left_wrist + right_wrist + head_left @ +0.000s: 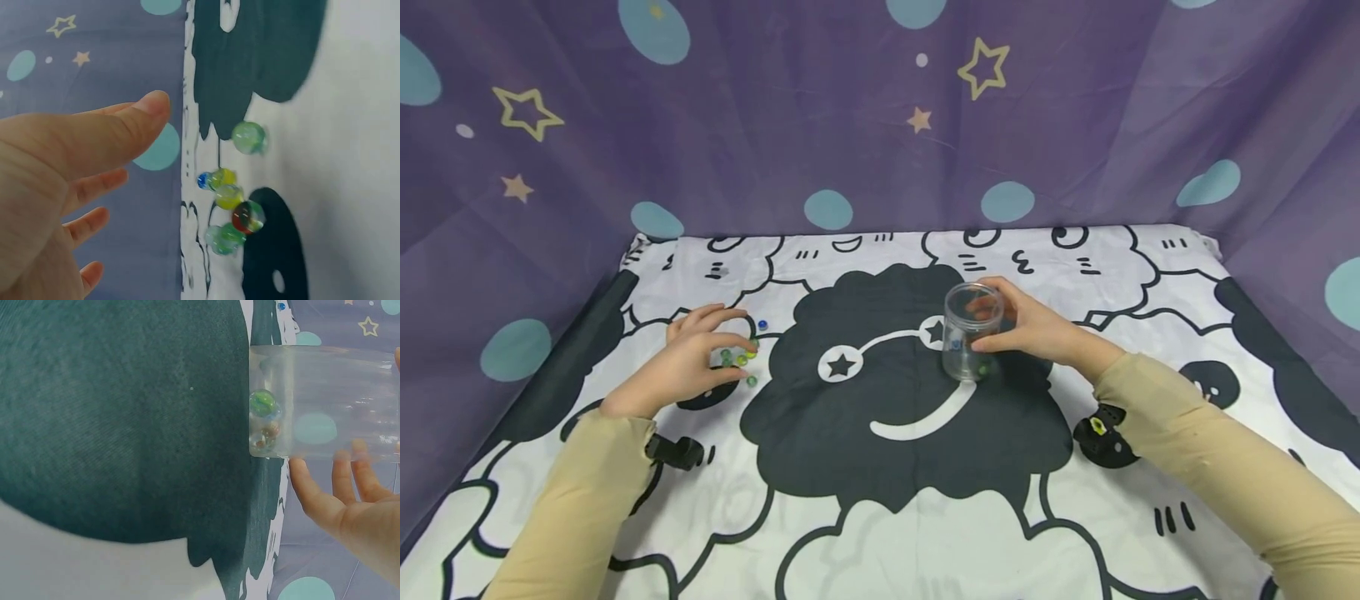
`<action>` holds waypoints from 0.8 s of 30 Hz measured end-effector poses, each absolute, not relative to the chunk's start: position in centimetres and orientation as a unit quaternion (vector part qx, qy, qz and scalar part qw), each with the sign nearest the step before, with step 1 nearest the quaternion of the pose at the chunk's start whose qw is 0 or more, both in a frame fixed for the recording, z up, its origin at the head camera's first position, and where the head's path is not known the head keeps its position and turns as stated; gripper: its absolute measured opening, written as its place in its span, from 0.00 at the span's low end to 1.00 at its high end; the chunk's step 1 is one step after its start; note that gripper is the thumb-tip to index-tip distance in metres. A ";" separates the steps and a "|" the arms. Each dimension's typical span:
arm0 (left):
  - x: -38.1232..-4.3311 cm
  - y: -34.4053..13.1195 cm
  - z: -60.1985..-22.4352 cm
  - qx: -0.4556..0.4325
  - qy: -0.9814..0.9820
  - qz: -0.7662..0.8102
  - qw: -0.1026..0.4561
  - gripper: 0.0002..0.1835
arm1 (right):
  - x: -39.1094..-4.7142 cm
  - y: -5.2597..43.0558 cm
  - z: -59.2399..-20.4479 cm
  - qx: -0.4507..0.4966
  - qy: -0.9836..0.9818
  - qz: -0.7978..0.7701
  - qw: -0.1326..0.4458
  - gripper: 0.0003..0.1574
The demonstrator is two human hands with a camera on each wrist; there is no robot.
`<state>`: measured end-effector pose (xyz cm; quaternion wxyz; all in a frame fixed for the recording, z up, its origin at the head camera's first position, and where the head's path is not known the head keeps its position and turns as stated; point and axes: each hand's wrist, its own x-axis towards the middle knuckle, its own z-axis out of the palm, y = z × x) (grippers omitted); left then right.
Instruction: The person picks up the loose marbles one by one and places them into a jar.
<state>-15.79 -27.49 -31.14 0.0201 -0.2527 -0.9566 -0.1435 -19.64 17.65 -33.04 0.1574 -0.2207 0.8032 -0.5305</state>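
Note:
My right hand (pixel 1026 325) holds a clear jar (pixel 957 367), fingers round its far side and thumb on the near side. The open-topped jar stands upright on the dark cloud print. Through its wall, the right wrist view shows a green marble (pixel 262 402) and a few others at the bottom. On the left, my left hand (pixel 681 362) hovers beside several loose glass marbles, fingers spread and slightly bent, nothing between them. Among these are a green marble (pixel 249 137), a red-streaked marble (pixel 249 217), a yellow marble (pixel 229 197) and a blue marble (pixel 763 325).
A white cloth (pixel 700 508) with black cartoon clouds covers the table. Purple curtains (pixel 850 125) with stars and teal spots hang behind it and along both sides. A black wrist device (pixel 675 452) is on the left wrist.

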 end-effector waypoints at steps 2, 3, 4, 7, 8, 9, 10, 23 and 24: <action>-15.9 -27.7 -31.4 -0.247 -0.958 -0.142 0.016 0.15 | -19.7 17.7 -33.0 -0.222 0.804 -0.529 0.157 0.49; -16.0 -27.8 -31.5 -0.246 -0.959 -0.142 0.013 0.15 | -19.7 17.7 -32.9 -0.222 0.804 -0.529 0.157 0.49; -16.0 -27.9 -31.6 -0.244 -0.959 -0.141 0.009 0.15 | -19.7 17.7 -32.9 -0.221 0.805 -0.528 0.157 0.49; -16.2 -28.0 -31.8 -0.237 -0.962 -0.138 0.000 0.15 | -19.7 17.7 -32.8 -0.220 0.805 -0.527 0.158 0.49; -16.2 -28.0 -31.9 -0.235 -0.962 -0.137 -0.003 0.15 | -19.7 17.7 -32.8 -0.220 0.806 -0.527 0.158 0.49; -16.2 -28.1 -31.9 -0.232 -0.963 -0.136 -0.007 0.15 | -19.7 17.7 -32.8 -0.221 0.805 -0.527 0.158 0.49; -16.3 -28.0 -32.0 -0.229 -0.964 -0.133 -0.011 0.15 | -19.7 17.7 -32.8 -0.221 0.805 -0.527 0.158 0.49; -16.3 -28.1 -33.3 -0.221 -0.967 -0.121 -0.033 0.12 | -19.6 17.6 -32.9 -0.217 0.804 -0.530 0.159 0.49; -16.3 -28.0 -33.3 -0.221 -0.967 -0.123 -0.037 0.12 | -19.6 17.6 -32.9 -0.218 0.804 -0.530 0.159 0.49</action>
